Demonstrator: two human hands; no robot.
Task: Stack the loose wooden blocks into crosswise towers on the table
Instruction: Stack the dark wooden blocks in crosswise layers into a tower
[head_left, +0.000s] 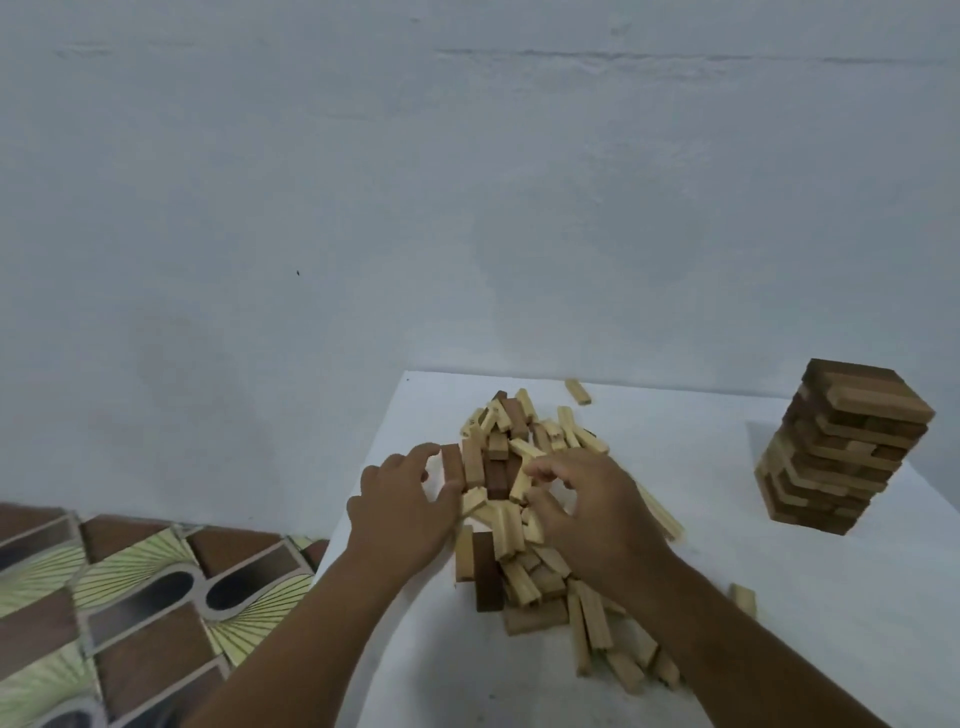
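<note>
Item 1, loose blocks (524, 514): a jumbled heap of pale and dark wooden blocks at the left-centre of the white table (779, 649), running from the far middle down to the near edge. Many lie crossed or propped on one another. Strays: one pale block (577, 391) at the far edge, one (743, 597) to the near right, well apart from the heap.

Item 2, finished tower (839, 449): at the far right of the table, crosswise layers of mixed tones, upright with slightly uneven edges. Clear of both hands.

Item 3, left hand (402, 512): at the left flank of the heap, thumb and fingers curled around a brown block (453, 463) standing roughly on end. I read this as a pinch on its long faces.

Item 4, right hand (587, 506): over the middle of the heap, fingers curled down among the blocks. I cannot tell whether it holds one.

Handling notes, my judgement: blocks look light, rigid, smooth-faced, not fragile. They should slide readily against each other, so I expect the heap to shift when one is pulled. I would take each by the two long side faces near mid-length, lifting top pieces first. The tower would topple under a sideways knock.

Background: pale wall (467, 182); patterned floor tiles (130, 597) to the near left.
</note>
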